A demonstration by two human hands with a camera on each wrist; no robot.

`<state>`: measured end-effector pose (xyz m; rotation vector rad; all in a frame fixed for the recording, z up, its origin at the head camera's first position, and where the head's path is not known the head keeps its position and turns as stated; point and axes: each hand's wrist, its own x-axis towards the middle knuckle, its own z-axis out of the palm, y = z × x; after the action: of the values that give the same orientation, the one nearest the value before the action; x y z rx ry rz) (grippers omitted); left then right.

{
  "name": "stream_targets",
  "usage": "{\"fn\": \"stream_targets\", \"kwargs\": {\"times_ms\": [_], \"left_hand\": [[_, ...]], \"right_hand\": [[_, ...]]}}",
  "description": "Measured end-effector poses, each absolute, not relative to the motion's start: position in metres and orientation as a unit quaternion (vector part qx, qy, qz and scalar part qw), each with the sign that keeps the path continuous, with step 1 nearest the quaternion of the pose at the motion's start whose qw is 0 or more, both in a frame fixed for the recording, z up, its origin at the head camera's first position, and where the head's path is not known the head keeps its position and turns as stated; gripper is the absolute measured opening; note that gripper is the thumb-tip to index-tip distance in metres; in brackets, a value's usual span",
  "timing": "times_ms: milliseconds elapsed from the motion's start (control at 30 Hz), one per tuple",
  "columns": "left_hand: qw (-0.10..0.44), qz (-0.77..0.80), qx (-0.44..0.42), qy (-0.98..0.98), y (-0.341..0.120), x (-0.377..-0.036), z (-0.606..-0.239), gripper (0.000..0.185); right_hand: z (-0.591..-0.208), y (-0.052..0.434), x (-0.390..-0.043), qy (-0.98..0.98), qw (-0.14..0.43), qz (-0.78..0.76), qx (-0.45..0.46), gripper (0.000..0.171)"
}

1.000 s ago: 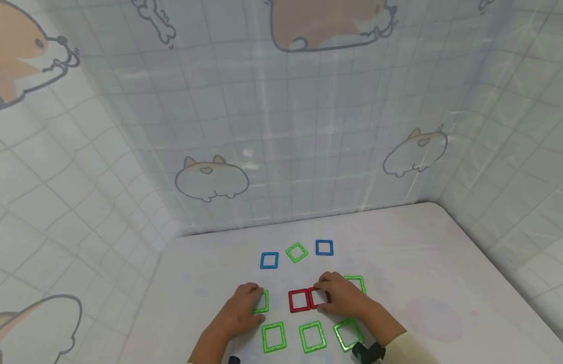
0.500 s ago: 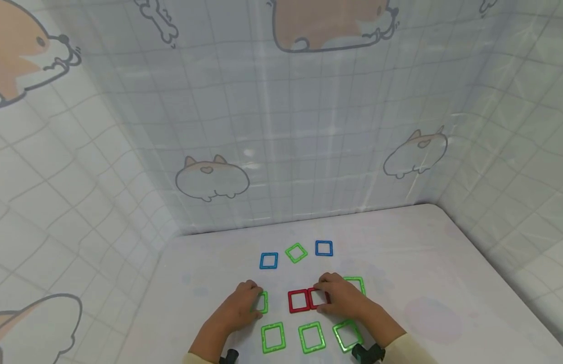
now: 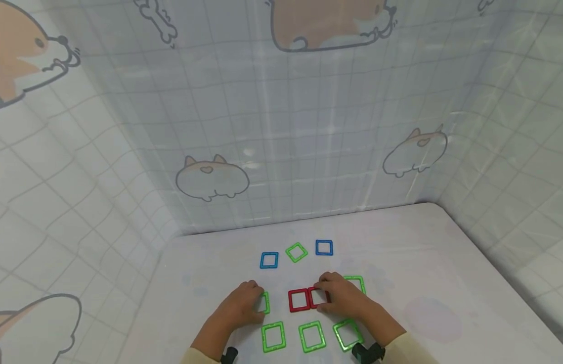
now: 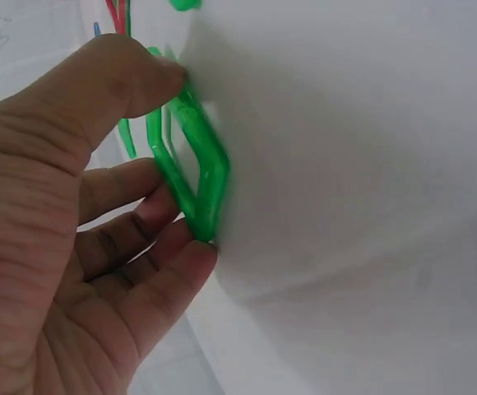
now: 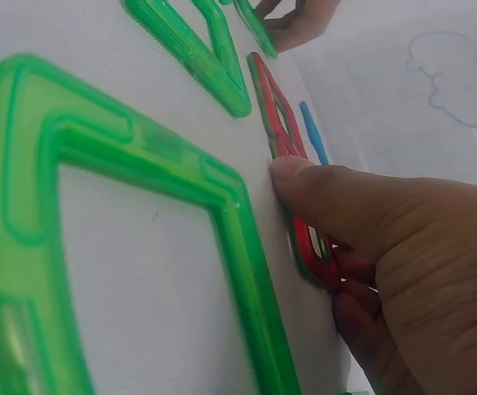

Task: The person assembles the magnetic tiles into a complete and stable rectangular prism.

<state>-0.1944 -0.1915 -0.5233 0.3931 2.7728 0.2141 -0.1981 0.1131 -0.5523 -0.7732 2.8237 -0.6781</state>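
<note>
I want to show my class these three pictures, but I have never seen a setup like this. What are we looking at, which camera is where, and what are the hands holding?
No machine here: a person works with two bare hands, wearing three cameras. The wide picture comes from the head, looking down at a white table walled with dog-patterned sheets. The two close-ups come from cameras on each wrist.

Flat square plastic frames lie on the table: two blue ones and a green one at the back, three green ones in front, two joined red ones in the middle.

The left hand pinches a green frame between thumb and fingers. The right hand grips the right red frame, its thumb on the edge; another green frame lies partly hidden behind it.
</note>
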Motion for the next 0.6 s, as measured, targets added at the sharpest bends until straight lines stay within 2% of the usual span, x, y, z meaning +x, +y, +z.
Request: {"fn": "stream_targets", "kwargs": {"times_ms": [367, 600], "left_hand": [[0.145, 0.11, 0.131, 0.974, -0.1939, -0.1909, -0.5275, 0.066], [0.106, 0.125, 0.138, 0.977, -0.199, -0.1855, -0.532, 0.062]], "right_hand": [[-0.553, 0.1132, -0.1986, 0.937, 0.071, -0.223, -0.257, 0.053], [-0.5555, 0.1135, -0.1978, 0.937, 0.07, -0.223, -0.259, 0.052]]}}
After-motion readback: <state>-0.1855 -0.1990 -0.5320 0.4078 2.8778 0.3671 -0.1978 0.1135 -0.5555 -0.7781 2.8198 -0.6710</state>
